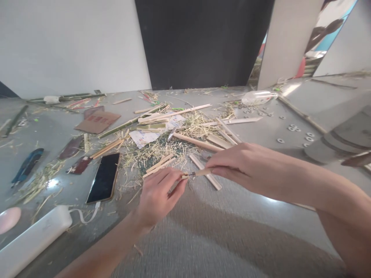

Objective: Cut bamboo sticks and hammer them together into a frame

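Observation:
My left hand is closed, pinching a small pale piece of wood or bamboo between thumb and fingertips. My right hand grips the wooden handle of a small tool with a metal collar and thin metal tip. That tip meets the pale piece at my left fingertips; whether it is an awl or a narrow blade is too small to tell. Just behind my hands lie pale split strips, a flat strip and a hammer among heaped shavings.
At left are a phone on a cable, a white power bank, a blue-black cutter and brown cardboard. To the right are white rings, a clear plastic bottle and a grey cylindrical container.

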The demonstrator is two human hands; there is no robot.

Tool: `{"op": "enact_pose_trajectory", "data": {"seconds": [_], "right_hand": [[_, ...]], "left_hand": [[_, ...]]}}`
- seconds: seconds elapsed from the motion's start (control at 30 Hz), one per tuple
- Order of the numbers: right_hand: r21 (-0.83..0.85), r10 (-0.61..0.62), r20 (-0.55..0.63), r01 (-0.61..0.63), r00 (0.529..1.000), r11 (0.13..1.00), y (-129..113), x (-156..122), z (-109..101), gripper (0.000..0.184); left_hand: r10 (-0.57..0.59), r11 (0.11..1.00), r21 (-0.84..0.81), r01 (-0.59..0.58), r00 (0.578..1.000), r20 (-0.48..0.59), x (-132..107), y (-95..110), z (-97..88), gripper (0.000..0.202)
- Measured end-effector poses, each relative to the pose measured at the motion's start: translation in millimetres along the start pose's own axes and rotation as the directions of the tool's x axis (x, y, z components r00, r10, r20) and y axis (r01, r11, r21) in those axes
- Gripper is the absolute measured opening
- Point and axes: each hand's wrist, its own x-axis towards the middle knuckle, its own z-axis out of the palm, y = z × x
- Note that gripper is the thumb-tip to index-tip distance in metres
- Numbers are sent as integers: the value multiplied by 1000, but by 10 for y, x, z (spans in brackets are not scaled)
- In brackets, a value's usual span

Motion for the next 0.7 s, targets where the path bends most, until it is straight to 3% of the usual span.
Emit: {"op": "enact_pose_trajectory", "data": {"seconds": [0.13, 0.27, 0.7], "right_hand": [[-55, 79, 186, -70, 979, 996, -4, 8, 11, 28], [-39, 110, 245, -104, 963, 994, -21, 31, 40, 28], [-4, -14, 108, 15, 994, 1000, 138, -85, 103, 27]], "left_hand": [[-80, 993, -85, 83, 996, 34, 24, 32, 5, 8], [-64, 995, -72, 68, 996, 60, 31, 11, -10, 6], [-98, 983, -143, 113, 989, 109, 38, 7, -29, 13]]}}
